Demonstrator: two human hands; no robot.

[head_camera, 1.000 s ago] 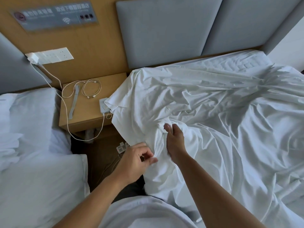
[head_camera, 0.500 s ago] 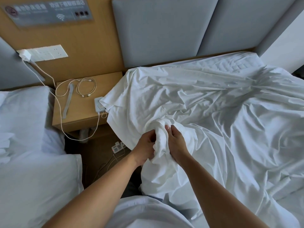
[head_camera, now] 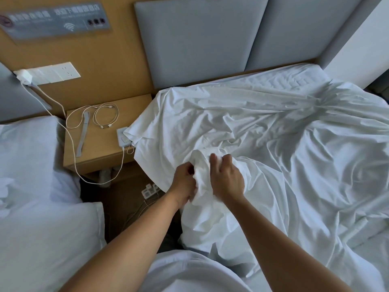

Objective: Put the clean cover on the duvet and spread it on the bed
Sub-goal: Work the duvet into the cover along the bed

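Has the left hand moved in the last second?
Yes. Judged against the nightstand, the left hand has gone forward and rightward, onto the bunched cover next to the right hand.

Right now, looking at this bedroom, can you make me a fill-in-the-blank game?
The crumpled duvet cover is coloured ____. The left hand and right hand both grip a bunch of it, so ____ hands hold it. The coiled cable lies on the nightstand, on the person's ____ side. Missing words: white; two; left.
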